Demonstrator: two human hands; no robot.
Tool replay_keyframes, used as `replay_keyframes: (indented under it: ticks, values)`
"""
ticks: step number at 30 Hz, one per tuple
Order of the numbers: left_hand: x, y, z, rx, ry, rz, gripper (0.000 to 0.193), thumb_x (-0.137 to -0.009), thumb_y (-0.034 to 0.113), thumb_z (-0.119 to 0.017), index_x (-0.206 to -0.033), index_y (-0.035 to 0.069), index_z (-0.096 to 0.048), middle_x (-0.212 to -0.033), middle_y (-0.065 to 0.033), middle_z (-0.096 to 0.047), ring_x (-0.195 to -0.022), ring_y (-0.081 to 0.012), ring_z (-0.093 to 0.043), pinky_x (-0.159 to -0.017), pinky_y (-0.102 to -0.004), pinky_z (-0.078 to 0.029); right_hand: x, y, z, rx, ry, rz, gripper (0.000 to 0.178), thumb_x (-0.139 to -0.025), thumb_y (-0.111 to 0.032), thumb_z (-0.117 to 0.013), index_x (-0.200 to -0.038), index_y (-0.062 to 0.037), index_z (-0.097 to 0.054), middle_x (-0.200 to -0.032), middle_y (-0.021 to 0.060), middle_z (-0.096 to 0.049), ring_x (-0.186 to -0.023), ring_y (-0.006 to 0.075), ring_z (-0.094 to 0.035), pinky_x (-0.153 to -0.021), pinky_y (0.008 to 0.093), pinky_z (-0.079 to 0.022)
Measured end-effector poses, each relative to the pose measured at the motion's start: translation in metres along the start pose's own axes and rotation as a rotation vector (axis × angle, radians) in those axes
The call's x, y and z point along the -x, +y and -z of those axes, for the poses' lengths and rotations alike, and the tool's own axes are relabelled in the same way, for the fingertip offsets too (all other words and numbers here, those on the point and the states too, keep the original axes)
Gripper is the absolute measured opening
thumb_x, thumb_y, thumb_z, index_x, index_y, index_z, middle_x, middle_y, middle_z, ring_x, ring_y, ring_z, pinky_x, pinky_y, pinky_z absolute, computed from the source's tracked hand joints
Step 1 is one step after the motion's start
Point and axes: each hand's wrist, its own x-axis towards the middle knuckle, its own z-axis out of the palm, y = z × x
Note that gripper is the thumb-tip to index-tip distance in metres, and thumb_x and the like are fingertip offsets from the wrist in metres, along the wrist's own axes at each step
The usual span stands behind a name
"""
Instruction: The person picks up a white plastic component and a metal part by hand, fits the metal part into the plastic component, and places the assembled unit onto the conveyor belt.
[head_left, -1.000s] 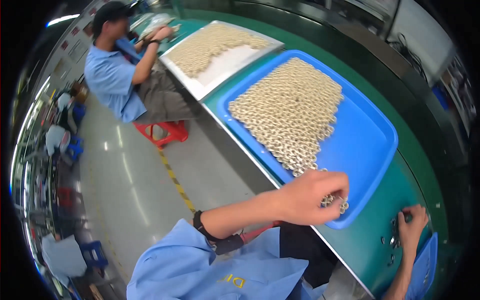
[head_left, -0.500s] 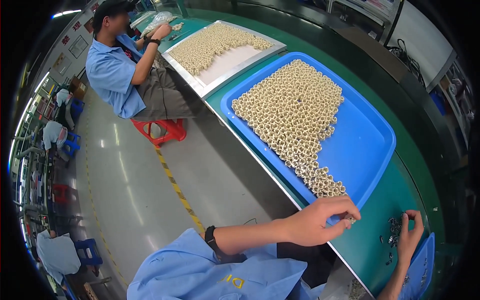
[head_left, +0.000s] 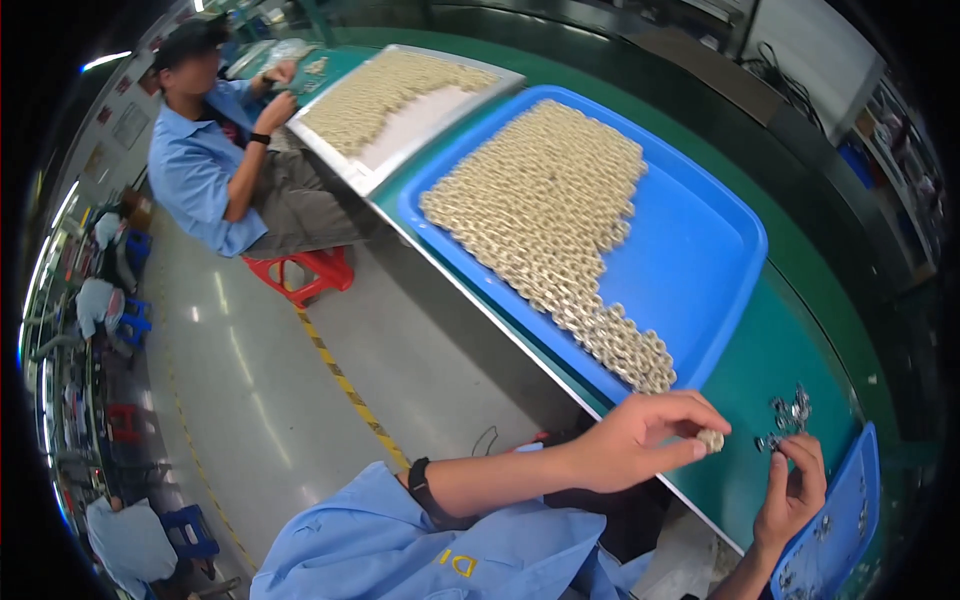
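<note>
Cream and metallic, one small round part [head_left: 711, 441]: held over the green bench [head_left: 800, 340] at the tips of the thumb and index finger of your left hand [head_left: 640, 440], just beside the near corner of the large blue tray [head_left: 690, 260]. Fingers of that hand: closed on the part.

Right hand [head_left: 793, 492], yours: lowered at the bench, to the right of the left hand and apart from it. Fingers bent, tips at a small dark metal piece [head_left: 768, 442]; whether they grip it or only touch it, you cannot tell from this view.

Dark metal pieces [head_left: 792, 408], loose: a small cluster on the bench, just beyond your right fingertips.

Cream parts [head_left: 540, 190], many: packed close together in the left portion of your large blue tray, narrowing to a tail near your left hand; bare blue plastic to their right.

Small blue tray [head_left: 850, 480]: beside your right hand, dark bits scattered in it.

White tray [head_left: 425, 125]: on the bench past the large blue one, much of it covered with more cream-coloured parts.

Black wristband [head_left: 424, 488]: on your left wrist, below a light blue sleeve.

Co-worker [head_left: 200, 185], light blue shirt and dark cap: seated on a red stool [head_left: 305, 275] at the bench, to your far left, both hands raised near the white tray.
</note>
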Motion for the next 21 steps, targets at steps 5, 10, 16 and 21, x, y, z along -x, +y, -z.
replay_keyframes:
  ticks: [5,10,16,21]
  values:
    - [0.008,0.003,0.009,0.05,0.137,-0.02,0.025,-0.1,-0.001,-0.065,-0.125,-0.004,-0.064,-0.111,-0.013,-0.073,-0.105,-0.0181,-0.071,-0.092,-0.0327,-0.057,-0.016,-0.015,-0.034,-0.316,0.175,0.366,0.016,-0.081,0.01,-0.069,-0.097,0.0067,-0.07,-0.094,0.0188,-0.07,-0.08,0.027,-0.063,-0.072,0.0397,-0.048]
    - [0.003,0.009,0.001,0.044,0.129,-0.065,0.027,-0.103,0.007,-0.06,-0.126,-0.007,-0.062,-0.109,-0.0179,-0.07,-0.097,-0.0242,-0.069,-0.087,-0.0362,-0.056,-0.018,-0.041,-0.047,-0.339,0.181,0.408,0.013,-0.088,0.0,-0.068,-0.101,0.0022,-0.064,-0.095,0.0208,-0.067,-0.077,0.0272,-0.063,-0.083,0.0473,-0.049]
    - [0.005,0.002,-0.003,-0.04,0.067,-0.123,0.032,-0.103,0.009,-0.06,-0.129,-0.009,-0.06,-0.113,-0.0207,-0.064,-0.098,-0.0251,-0.065,-0.085,-0.0363,-0.053,-0.01,-0.044,-0.06,-0.389,0.193,0.434,0.019,-0.085,-0.001,-0.072,-0.103,-0.0016,-0.066,-0.094,0.0158,-0.07,-0.077,0.0259,-0.07,-0.086,0.0429,-0.048]
    - [0.015,0.004,-0.009,-0.076,0.059,-0.108,0.032,-0.103,0.01,-0.06,-0.129,-0.009,-0.061,-0.115,-0.0212,-0.064,-0.1,-0.0254,-0.065,-0.087,-0.0365,-0.052,-0.003,-0.049,-0.06,-0.337,0.197,0.451,0.021,-0.084,0.0,-0.075,-0.103,-0.0034,-0.067,-0.094,0.0122,-0.072,-0.081,0.0253,-0.073,-0.091,0.0434,-0.046]
